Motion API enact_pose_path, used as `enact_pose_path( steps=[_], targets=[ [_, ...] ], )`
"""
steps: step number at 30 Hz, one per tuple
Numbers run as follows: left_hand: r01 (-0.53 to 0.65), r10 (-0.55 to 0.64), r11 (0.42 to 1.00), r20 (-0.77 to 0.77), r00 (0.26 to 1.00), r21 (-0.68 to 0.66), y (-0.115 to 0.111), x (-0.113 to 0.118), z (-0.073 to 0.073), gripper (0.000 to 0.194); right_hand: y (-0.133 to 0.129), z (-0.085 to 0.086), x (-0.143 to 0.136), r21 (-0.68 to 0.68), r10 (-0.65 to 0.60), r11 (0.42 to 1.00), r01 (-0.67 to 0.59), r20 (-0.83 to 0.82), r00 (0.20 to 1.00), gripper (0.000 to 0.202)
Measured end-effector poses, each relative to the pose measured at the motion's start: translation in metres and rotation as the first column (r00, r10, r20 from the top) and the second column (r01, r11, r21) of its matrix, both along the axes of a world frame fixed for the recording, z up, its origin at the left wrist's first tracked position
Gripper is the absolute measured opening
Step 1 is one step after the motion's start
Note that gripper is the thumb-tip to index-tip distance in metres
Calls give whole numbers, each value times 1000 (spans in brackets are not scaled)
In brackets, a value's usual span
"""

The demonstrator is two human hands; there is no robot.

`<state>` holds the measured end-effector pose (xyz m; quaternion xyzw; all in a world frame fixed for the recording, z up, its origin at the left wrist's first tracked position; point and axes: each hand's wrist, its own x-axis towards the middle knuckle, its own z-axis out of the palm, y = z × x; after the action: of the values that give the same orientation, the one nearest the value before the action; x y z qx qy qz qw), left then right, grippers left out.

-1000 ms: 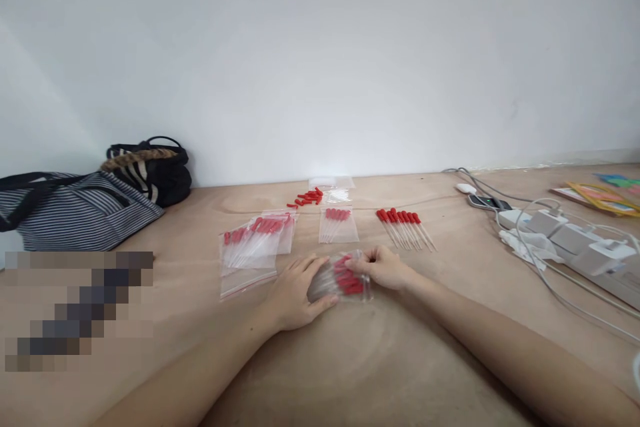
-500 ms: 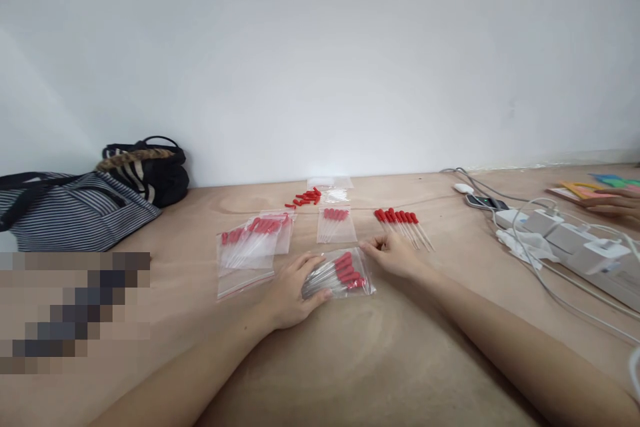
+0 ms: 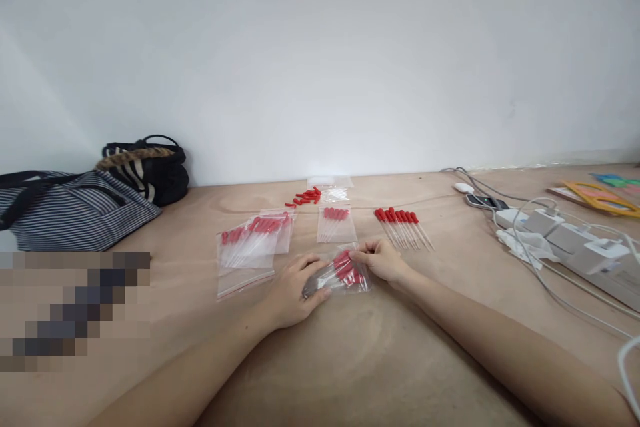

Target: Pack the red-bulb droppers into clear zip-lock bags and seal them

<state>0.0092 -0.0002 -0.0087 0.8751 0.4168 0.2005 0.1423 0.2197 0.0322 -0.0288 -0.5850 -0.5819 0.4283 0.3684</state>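
A clear plastic bag (image 3: 364, 287) lies before me with several red-bulbed droppers (image 3: 344, 264) inside, their bulbs pointing right. Its left end is gripped between the thumb and fingers of my left hand (image 3: 294, 290), around the stems. Thumb and fingertips of my right hand (image 3: 383, 260) pinch the bag's upper right edge near the bulbs. Just beyond the right hand, a fanned row of loose droppers (image 3: 400, 219) rests on the table. Bagged droppers (image 3: 336, 215) lie straight behind the bag, and several overlapping zip bags of droppers (image 3: 255, 240) are to the left.
Loose red bulbs (image 3: 305, 197) and thin clear stems (image 3: 335, 195) lie near the wall. At right are a power strip (image 3: 575, 240), cables, a black device (image 3: 486, 202) and yellow scissor-like handles (image 3: 597, 197). Striped (image 3: 85, 210) and black bags (image 3: 160, 173) stand at left.
My right hand has moved left onto the bag's edge and pinches it. The bag's right side is now drawn up and creased. Another person's hand at the far right has left view.
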Motion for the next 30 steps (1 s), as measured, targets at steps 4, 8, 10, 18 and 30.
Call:
enact_pose_path(
  steps=[4, 8, 10, 18, 30],
  targets=[
    [-13, 13, 1000, -13, 1000, 7, 0, -1, -2, 38, -1, 4, 4, -22, 106, 994, -104, 113, 988, 41],
    [-8, 8, 1000, -10, 1000, 5, 1, -1, -3, 37, 0, 14, 21, 39, 206, 973, -228, 305, 930, 49],
    [-1, 1, 1000, -5, 1000, 8, 1, -2, -3, 37, 4, 19, 36, 84, 149, 975, -204, 432, 889, 52],
    [62, -68, 996, -105, 992, -59, 5, -8, 8, 40, 12, 25, 67, 338, -19, 928, -156, 460, 888, 30],
    [88, -93, 995, -119, 989, -47, 8, -11, 5, 41, -6, 17, 24, -92, 210, 976, -197, 162, 964, 43]
  ],
)
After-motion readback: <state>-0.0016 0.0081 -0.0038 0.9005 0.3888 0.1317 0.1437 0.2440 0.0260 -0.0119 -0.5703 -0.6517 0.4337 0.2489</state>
